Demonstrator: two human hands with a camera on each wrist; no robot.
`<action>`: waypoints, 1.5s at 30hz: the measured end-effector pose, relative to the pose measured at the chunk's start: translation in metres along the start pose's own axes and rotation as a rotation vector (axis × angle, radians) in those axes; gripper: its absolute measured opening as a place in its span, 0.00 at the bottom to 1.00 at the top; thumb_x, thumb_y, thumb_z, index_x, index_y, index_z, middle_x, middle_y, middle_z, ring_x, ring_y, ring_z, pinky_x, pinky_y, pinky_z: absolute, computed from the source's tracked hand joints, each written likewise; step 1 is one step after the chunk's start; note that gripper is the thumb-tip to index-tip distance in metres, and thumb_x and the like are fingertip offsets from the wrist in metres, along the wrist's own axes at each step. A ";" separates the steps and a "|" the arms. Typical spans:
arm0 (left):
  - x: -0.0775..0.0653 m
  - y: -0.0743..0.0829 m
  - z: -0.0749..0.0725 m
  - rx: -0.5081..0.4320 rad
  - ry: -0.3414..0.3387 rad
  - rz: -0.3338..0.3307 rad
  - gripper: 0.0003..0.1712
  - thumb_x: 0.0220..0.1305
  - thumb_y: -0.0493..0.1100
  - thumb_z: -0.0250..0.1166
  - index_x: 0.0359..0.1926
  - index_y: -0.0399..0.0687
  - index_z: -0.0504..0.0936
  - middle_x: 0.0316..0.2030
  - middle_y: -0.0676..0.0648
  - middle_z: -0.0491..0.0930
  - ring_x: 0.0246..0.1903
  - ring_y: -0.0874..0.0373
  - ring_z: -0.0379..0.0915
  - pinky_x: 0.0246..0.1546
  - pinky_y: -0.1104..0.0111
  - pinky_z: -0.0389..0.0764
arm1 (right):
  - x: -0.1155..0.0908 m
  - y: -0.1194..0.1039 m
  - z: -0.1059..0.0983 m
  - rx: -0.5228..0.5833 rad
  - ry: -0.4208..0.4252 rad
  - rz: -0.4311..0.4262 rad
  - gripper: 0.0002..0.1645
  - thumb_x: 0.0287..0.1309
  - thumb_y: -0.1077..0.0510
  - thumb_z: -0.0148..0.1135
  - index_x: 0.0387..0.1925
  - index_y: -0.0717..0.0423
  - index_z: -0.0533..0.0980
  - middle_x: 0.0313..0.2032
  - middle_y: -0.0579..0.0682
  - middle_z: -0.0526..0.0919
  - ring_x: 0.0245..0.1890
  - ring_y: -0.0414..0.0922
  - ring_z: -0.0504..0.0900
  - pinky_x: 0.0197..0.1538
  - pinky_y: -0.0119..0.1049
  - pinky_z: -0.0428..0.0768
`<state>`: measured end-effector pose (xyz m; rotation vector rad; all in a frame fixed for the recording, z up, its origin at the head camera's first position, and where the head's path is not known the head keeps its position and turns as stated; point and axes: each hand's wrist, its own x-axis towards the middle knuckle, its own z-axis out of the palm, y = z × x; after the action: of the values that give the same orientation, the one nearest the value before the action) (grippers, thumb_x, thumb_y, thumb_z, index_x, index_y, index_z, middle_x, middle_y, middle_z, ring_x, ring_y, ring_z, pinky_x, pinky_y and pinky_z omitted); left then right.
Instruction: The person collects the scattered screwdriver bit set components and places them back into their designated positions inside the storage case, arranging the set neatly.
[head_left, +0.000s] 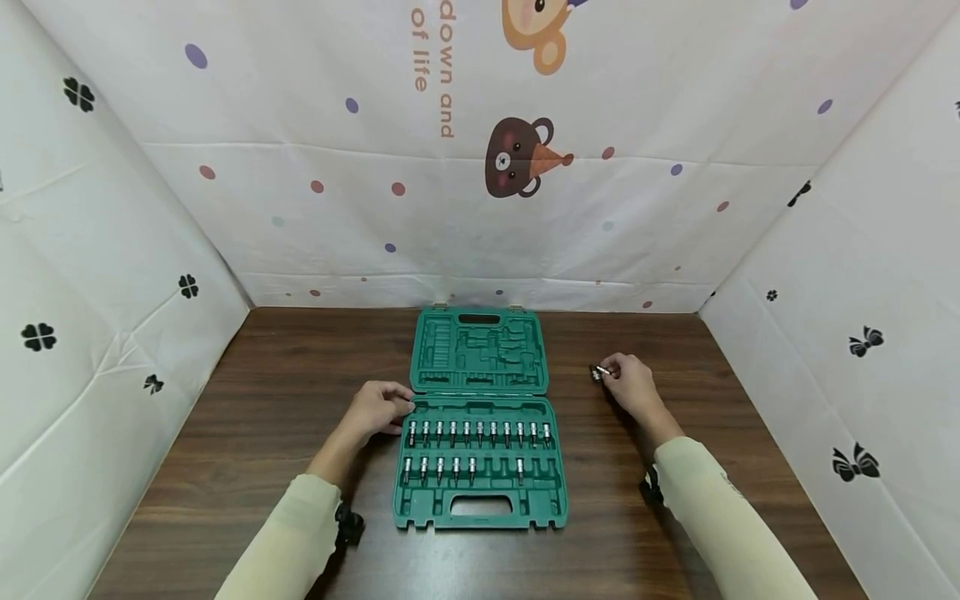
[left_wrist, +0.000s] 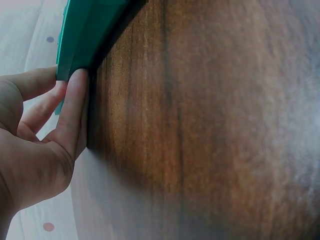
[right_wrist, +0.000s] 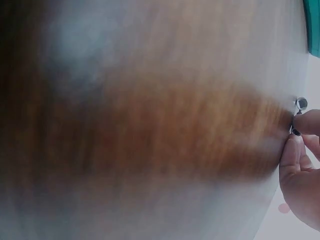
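Note:
A green plastic case lies unfolded on the table, its lid to the back. Two rows of silver bit sockets stand in its front half; the nearer row has gaps on the right. My left hand holds the case's left edge near the hinge, thumb and fingers at the green rim. Off to the right of the case, my right hand pinches a small silver bit socket close over the tabletop. In the right wrist view a round socket end shows beside the fingertips.
The dark wooden table ends at a printed cloth wall behind the case. More white cloth hangs at the left and right. A handle slot pierces the case's front side.

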<state>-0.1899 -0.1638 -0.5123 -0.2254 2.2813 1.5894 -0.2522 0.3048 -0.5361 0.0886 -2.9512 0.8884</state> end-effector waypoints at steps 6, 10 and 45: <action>0.002 -0.002 0.001 -0.001 -0.001 -0.002 0.13 0.72 0.35 0.64 0.54 0.38 0.85 0.53 0.36 0.81 0.42 0.51 0.83 0.36 0.58 0.90 | 0.001 0.003 0.000 0.008 0.027 0.003 0.06 0.66 0.65 0.63 0.41 0.65 0.81 0.38 0.60 0.82 0.40 0.55 0.82 0.47 0.50 0.80; 0.002 -0.002 0.001 -0.004 -0.003 -0.008 0.12 0.72 0.35 0.65 0.53 0.39 0.86 0.52 0.37 0.82 0.41 0.51 0.83 0.35 0.59 0.90 | 0.000 0.004 0.000 0.031 0.023 0.028 0.06 0.68 0.62 0.62 0.42 0.62 0.82 0.39 0.58 0.83 0.41 0.52 0.81 0.46 0.45 0.78; 0.002 -0.001 0.001 -0.017 0.004 -0.011 0.13 0.71 0.35 0.65 0.55 0.39 0.86 0.54 0.36 0.82 0.44 0.49 0.83 0.36 0.58 0.90 | -0.032 -0.051 -0.028 0.330 -0.078 -0.072 0.09 0.69 0.59 0.67 0.48 0.56 0.85 0.46 0.57 0.89 0.40 0.41 0.84 0.40 0.26 0.83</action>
<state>-0.1909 -0.1635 -0.5139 -0.2450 2.2665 1.6042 -0.2156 0.2789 -0.4872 0.2467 -2.8177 1.3804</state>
